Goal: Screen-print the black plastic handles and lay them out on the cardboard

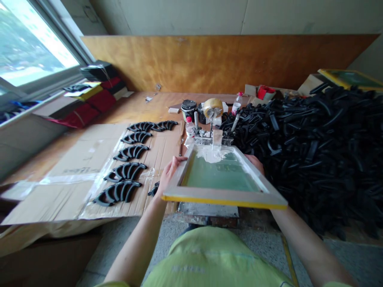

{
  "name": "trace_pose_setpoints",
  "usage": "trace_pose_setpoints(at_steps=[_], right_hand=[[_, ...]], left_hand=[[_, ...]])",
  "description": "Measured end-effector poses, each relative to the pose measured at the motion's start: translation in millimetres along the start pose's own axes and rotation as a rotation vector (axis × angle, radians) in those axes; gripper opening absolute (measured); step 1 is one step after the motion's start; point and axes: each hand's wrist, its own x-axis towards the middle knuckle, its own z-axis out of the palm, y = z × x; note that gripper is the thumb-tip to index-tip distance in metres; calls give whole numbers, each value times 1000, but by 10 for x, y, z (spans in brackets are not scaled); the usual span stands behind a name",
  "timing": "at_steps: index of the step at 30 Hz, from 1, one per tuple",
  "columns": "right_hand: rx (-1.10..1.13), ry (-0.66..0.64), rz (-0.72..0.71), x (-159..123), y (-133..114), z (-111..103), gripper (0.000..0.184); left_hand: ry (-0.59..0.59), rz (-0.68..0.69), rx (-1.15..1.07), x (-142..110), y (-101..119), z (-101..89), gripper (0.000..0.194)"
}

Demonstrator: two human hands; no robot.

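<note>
- Screen frame (pixel 227 194) at centre of picture, its near yellow-edged rail raised toward the viewer above a metal plate (pixel 209 209); far rail next to a clamp fixture (pixel 206 140).
- Left hand (pixel 170 171) grasped the left rail from outside. Right hand (pixel 255 162) appeared to grasp the right rail; most of its fingers were hidden by the frame, so exact closure could not be told.
- Green mesh (pixel 218 175) carried a pale, ink-like patch (pixel 209 153) at its far end.
- Step in hand (judgement): handling the tilted frame by both sides. Next move seemed to call for a level, even grip and a look at the plate beneath, mostly masked from this view.
- Surface: brown worktop (pixel 137 105); at left of picture a cardboard sheet (pixel 80 159) bore curved black parts (pixel 122 191) in fanned groups. At right, a heap of black pieces (pixel 314 159).
- Beyond the frame, upper centre: dark jar (pixel 189 105), tape roll (pixel 213 107), red-capped bottle (pixel 237 104).
- Room: window (pixel 32 44) upper left, red and black boxes (pixel 101 95) near it; wooden backboard (pixel 209 63) across the top; second yellow-edged frame (pixel 353 78) upper right; grey floor (pixel 101 247) lower left.
</note>
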Motion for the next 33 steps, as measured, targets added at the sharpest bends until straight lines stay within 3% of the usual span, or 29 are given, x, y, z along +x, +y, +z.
trace_pose_setpoints(at_steps=[2, 4, 7, 10, 14, 17, 21, 25, 30, 33], right_hand=[[62, 115, 59, 190, 13, -117, 41], [89, 142, 32, 425, -131, -85, 38], [-13, 4, -101, 760, -465, 165, 50], [-154, -197, -136, 949, -665, 425, 33], [-275, -314, -118, 900, -726, 568, 7], [-300, -317, -181, 656, -819, 539, 11], [-211, -419, -428, 277, -921, 337, 20], [-89, -516, -574, 241, -879, 150, 20], [-96, -372, -408, 308, -863, 270, 22], [-83, -368, -476, 146, -849, 322, 27]], left_hand=[[-66, -132, 57, -106, -291, -84, 58], [-99, -202, 58, -152, -626, -119, 64], [-86, -226, 63, -139, -1068, -98, 76], [-45, -204, 139, -102, -1302, -62, 70], [8, -188, 225, -87, -1348, -52, 63], [8, -191, 232, -95, -1340, -54, 59], [9, -184, 206, -107, -1368, -49, 59], [14, -194, 213, -107, -1401, -48, 60], [-12, -196, 204, -90, -1416, -71, 63], [-5, -194, 196, -84, -1411, -72, 64]])
